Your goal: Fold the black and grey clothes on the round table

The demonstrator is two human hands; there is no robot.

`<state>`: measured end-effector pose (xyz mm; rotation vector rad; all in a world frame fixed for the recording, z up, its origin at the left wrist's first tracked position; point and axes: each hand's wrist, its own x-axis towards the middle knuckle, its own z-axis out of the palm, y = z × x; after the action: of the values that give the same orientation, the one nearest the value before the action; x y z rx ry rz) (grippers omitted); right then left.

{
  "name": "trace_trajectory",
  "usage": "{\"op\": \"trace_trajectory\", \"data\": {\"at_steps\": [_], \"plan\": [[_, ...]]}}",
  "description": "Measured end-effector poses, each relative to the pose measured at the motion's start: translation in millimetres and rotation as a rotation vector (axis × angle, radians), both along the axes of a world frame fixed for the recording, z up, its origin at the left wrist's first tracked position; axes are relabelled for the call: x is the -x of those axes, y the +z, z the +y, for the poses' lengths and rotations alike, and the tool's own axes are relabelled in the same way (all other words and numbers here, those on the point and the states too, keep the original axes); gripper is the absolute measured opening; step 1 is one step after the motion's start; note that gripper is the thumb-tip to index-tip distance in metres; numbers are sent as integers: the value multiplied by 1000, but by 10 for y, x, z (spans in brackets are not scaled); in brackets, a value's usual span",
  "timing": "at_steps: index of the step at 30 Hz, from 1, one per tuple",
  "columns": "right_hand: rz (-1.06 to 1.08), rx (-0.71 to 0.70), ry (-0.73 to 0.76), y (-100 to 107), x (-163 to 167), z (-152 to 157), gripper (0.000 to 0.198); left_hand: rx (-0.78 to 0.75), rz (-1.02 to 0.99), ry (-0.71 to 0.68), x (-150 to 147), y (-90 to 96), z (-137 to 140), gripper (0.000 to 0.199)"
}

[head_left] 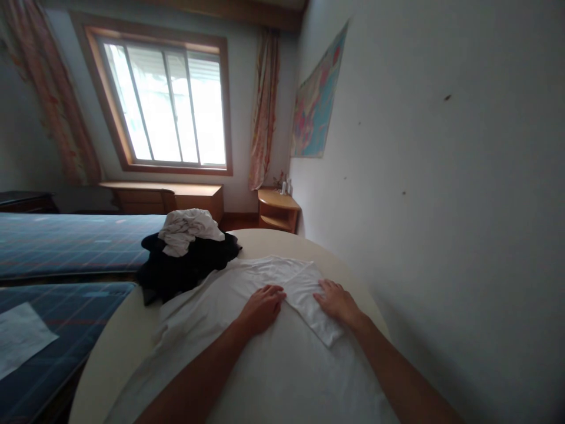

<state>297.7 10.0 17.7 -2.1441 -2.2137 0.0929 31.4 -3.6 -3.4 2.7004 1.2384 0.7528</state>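
A white T-shirt (pixel 282 365) lies spread over the round cream table (pixel 101 353), with one sleeve (pixel 309 306) folded across the body on the right. My left hand (pixel 265 307) rests palm down on the shirt, its fingertips by the sleeve's inner edge. On the sleeve's outer side lies my right hand (pixel 338 301), fingers spread on the fabric. Neither hand appears to grip the cloth, and both palms are hidden. Left of the shirt's neck end sits a heap of black clothing (pixel 198 262) with a crumpled whitish garment (pixel 188 229) on top.
A bed with blue plaid mattresses (pixel 79 244) stands at the left, a white sheet of paper (pixel 22 338) on its near part. The white wall (pixel 463 235) runs close along the right. A desk (pixel 194 191) and small corner shelf (pixel 278 200) stand beyond the table.
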Motion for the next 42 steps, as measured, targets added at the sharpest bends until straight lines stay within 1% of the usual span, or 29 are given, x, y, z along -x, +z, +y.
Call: {"op": "trace_trajectory", "data": {"at_steps": [2, 4, 6, 11, 15, 19, 22, 25, 28, 31, 33, 35, 37, 38, 40, 42], "plan": [[-13, -15, -115, 67, -1, -38, 51, 0, -9, -23, 3, 7, -5, 36], [-18, 10, -230, 113, -19, -55, 45, -8, -16, -29, 7, 6, -3, 35], [-14, 47, -282, 129, -51, -60, 43, -17, -22, -33, 9, -3, 6, 34], [30, 82, -265, 105, -109, -83, 39, -28, -40, -23, 8, -19, 17, 33], [72, 47, -224, 91, -105, -156, 39, -34, -30, -37, 22, -9, 3, 35], [96, 5, -181, 51, -68, -282, 41, -18, 24, -10, 22, -22, -7, 35], [93, -91, -188, -18, -16, -383, 48, 9, 46, 15, 1, -47, -17, 36], [40, -254, -188, -83, 33, -462, 53, 20, 30, 32, -6, -66, -33, 36], [1, -397, -119, -105, 56, -509, 40, 38, 10, 4, 20, -74, -45, 37], [53, -446, 7, -85, 71, -551, 27, 40, -3, -28, 51, -75, -51, 38], [132, -414, 151, -58, 97, -594, 23, 32, -4, -24, 63, -76, -55, 37], [205, -342, 305, -21, 139, -648, 21, 28, -2, -17, 67, -79, -57, 37], [238, -267, 411, 23, 194, -702, 23, 28, -2, -20, 68, -87, -55, 37], [235, -239, 430, 46, 224, -727, 25, 26, -2, -23, 67, -91, -52, 38], [200, -198, 408, 87, 289, -766, 28, 26, 0, -29, 66, -100, -43, 38], [135, -167, 347, 113, 356, -793, 21, 30, 3, -33, 64, -105, -35, 38]]}}
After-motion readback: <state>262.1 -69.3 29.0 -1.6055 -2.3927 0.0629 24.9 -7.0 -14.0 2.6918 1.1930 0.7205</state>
